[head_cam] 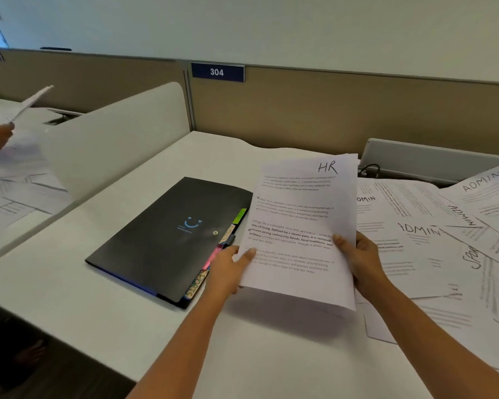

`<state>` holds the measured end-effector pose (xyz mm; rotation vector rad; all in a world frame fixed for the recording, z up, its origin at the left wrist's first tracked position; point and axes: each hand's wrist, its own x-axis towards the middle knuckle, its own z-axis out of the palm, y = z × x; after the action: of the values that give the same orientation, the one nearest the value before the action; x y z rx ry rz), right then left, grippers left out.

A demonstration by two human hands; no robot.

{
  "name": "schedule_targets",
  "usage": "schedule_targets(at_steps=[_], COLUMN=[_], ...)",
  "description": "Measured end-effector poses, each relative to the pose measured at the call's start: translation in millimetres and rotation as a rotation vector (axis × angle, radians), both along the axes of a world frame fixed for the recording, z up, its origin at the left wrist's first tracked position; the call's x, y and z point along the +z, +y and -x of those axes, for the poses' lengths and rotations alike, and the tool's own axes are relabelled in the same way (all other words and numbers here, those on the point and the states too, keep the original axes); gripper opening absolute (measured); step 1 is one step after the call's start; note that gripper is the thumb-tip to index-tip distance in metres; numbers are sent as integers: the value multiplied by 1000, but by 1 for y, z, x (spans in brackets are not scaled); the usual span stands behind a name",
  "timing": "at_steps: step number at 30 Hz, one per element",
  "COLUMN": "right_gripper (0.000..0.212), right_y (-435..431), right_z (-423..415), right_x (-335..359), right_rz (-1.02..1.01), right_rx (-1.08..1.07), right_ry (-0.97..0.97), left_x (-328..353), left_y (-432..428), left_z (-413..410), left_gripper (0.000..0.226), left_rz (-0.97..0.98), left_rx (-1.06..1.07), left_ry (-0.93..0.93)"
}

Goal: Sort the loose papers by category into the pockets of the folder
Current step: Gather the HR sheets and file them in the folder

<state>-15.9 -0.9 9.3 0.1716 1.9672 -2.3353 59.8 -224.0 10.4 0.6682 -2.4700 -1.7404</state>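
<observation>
White desk (69, 283); both hands lift HR papers (303, 214) beside folder (167, 234)

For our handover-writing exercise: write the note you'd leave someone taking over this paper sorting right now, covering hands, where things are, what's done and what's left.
Left hand grips the left edge of the HR sheets; right hand grips their right edge, holding them above the desk.
The black folder lies closed to their left, with coloured tabs at its right edge.
Loose papers, mostly marked ADMIN, are spread on the right.
Done: HR sheets gathered in hand.
Left: open the folder, pocket the HR sheets, then sort the rest.
</observation>
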Motion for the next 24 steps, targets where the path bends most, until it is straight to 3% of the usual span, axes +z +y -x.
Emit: schedule_targets(at_steps=[5,9,13,15,18,20,24], right_gripper=[9,15,12,13,16,16,17], right_y=[-2,-2,-7,-9,-10,-11,-16], right_z=[0,-1,-2,-1,4,7,14], right_x=[-4,-6,-4,-2,0,1,6], right_rz=[-18,-36,-38,-33,-55,-63,-88], right_rx=[-35,-60,-71,-67,-59,-42,34], right_ry=[-14,-23,-23,-25,-40,-50,-98], left_x=[2,-4,-15,-17,-18,-11,4], left_y=[-41,-70,-84,-85,-80,-75,-77], left_z=[-3,-3,12,16,20,19,18], left_gripper=[32,32,76,81,66,41,14], left_rz=[509,690,895,982,1034,1091,1115], left_rx=[164,208,-25,-90,-123,-130,-192], left_ry=[18,135,-173,-275,-313,-251,-129])
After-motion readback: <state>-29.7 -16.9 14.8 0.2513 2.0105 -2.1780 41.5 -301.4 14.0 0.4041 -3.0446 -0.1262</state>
